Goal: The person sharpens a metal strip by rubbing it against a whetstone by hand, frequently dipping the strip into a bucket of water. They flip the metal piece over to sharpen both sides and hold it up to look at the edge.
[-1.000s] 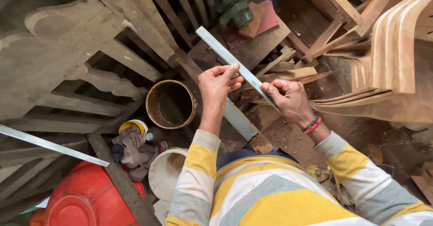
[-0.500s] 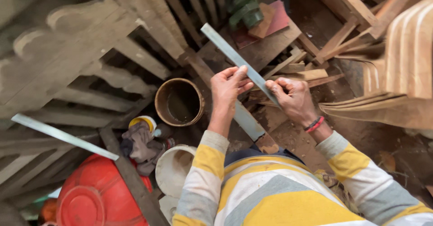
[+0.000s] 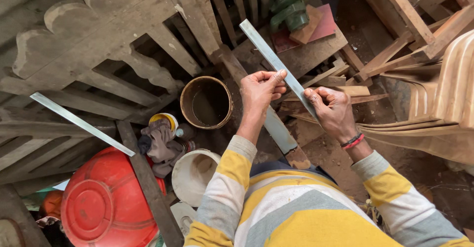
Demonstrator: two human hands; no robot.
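Observation:
Both my hands hold a long, thin grey strip (image 3: 266,49) that slants from upper left down to the right. My left hand (image 3: 261,89) pinches it near its middle between fingertips and thumb. My right hand (image 3: 333,111), with a red and black band on the wrist, grips its lower end. A wider grey-blue board (image 3: 279,131) lies below my hands, slanting the same way. My sleeves are striped yellow, white and grey.
A round brown bucket (image 3: 206,103) stands left of my hands. Below it are a white bucket (image 3: 192,175), a rag (image 3: 160,146) and an overturned red tub (image 3: 106,200). A second grey strip (image 3: 81,123) rests at left. Carved wooden frames (image 3: 98,44) and curved wooden parts (image 3: 444,94) crowd around.
The view has shifted slightly, and my hands and the strip sit a little higher in it. The grip of both hands on the strip is the same.

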